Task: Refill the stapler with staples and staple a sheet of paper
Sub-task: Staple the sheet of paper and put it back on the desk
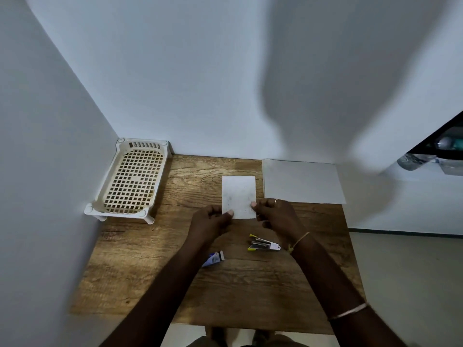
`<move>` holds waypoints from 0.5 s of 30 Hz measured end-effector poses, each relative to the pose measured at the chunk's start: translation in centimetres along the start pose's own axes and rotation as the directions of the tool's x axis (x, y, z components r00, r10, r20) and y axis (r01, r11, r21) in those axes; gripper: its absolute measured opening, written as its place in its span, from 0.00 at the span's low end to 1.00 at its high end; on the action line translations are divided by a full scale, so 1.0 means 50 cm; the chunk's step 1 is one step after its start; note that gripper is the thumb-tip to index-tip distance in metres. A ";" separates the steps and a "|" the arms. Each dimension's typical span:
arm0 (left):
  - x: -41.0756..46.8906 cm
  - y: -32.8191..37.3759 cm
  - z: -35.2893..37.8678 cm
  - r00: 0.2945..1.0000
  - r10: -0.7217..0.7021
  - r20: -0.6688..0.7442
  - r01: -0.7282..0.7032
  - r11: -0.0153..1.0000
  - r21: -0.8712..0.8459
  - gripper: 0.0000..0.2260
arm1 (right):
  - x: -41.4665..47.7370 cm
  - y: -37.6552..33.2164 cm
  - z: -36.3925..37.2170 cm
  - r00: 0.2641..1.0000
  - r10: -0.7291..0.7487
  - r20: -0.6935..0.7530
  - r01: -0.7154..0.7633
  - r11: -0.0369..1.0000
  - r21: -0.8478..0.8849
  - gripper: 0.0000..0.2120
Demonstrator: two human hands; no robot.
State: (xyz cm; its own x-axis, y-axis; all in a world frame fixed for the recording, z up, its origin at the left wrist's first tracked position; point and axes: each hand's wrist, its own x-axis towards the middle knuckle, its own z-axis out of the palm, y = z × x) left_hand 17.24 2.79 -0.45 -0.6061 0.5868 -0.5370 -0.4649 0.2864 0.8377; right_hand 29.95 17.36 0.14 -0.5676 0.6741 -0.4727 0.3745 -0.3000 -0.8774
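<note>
A small folded white sheet of paper (238,195) is held over the wooden table (140,266). My left hand (209,225) pinches its lower left corner. My right hand (276,216) pinches its right edge near the bottom. The stapler (263,244), metal with yellow tips, lies on the table just below my right hand, its arm swung up. Partly hidden under my left forearm lies a small blue and white staple box (214,259).
A cream plastic lattice tray (132,181) stands in the back left corner against the walls. A stack of white paper (303,181) lies at the back right of the table. Floor shows to the right of the table edge.
</note>
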 end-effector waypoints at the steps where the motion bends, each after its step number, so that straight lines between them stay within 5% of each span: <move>1: -0.011 0.013 0.000 1.000 0.006 0.014 -0.005 0.998 -0.056 0.11 | -0.006 -0.004 -0.004 0.999 -0.045 -0.002 0.045 0.999 0.031 0.08; 4: -0.040 0.046 0.001 0.998 0.054 0.012 -0.051 0.984 -0.171 0.12 | -0.021 0.007 -0.014 0.980 -0.183 -0.077 0.187 0.981 0.046 0.09; 6: -0.055 0.062 0.002 0.996 0.089 0.002 -0.087 0.972 -0.218 0.12 | -0.025 0.041 -0.024 0.942 -0.320 -0.101 0.279 0.914 -0.293 0.07; 9: -0.070 0.083 -0.001 0.992 0.129 -0.003 -0.125 0.956 -0.265 0.13 | -0.034 0.108 -0.035 0.951 -0.276 0.137 0.267 0.513 -0.816 0.25; 11: -0.077 0.097 -0.003 0.989 0.149 -0.005 -0.145 0.949 -0.280 0.14 | -0.032 0.152 -0.033 0.953 -0.184 0.239 0.286 0.298 -0.911 0.35; 15: -0.087 0.112 -0.002 0.986 0.169 0.002 -0.162 0.945 -0.283 0.13 | -0.024 0.206 -0.026 0.939 -0.243 0.243 0.300 0.234 -0.925 0.28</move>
State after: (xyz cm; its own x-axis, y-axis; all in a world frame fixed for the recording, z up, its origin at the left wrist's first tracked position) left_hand 17.21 1.75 6.57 -0.6750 0.6279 -0.3875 -0.5241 -0.0382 0.8508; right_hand 35.43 14.35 -8.22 -0.8020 0.5422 -0.2508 0.5958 0.7559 -0.2712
